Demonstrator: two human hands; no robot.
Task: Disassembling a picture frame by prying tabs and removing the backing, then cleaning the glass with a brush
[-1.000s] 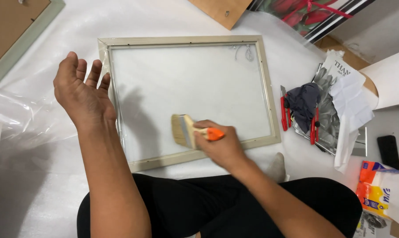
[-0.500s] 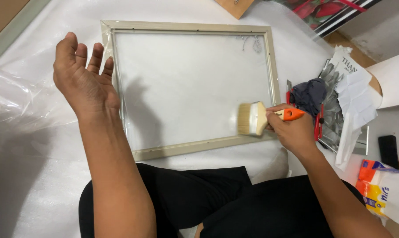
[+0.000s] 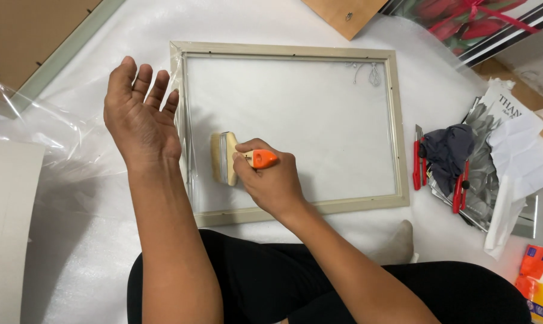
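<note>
— White foam sheeting (image 3: 103,252) covers the floor, right? What lies on it?

— Yes. A pale wooden picture frame (image 3: 295,210) lies flat on it, its clear pane facing up. The person sits at six o'clock, legs in black.

— Where is the brush?

— The paintbrush (image 3: 226,158), wide with pale bristles and an orange handle, rests on the pane toward the frame's nine o'clock side. The right hand (image 3: 271,180) grips it, fingers curled closed around the handle, bristles pointing to nine o'clock.

— And the other hand?

— The left hand (image 3: 140,123) is raised, palm up and fingers spread open, holding nothing, just beside the frame's left rail.

— Anything else around?

— At three o'clock, red-handled utility knives (image 3: 416,159) and a dark grey cloth (image 3: 451,150) lie on printed paper sheets (image 3: 517,150). Clear plastic film (image 3: 31,132) is crumpled at nine o'clock. A brown backing board (image 3: 343,12) sits at twelve o'clock, and an orange-and-yellow packet (image 3: 541,282) at four o'clock.
</note>
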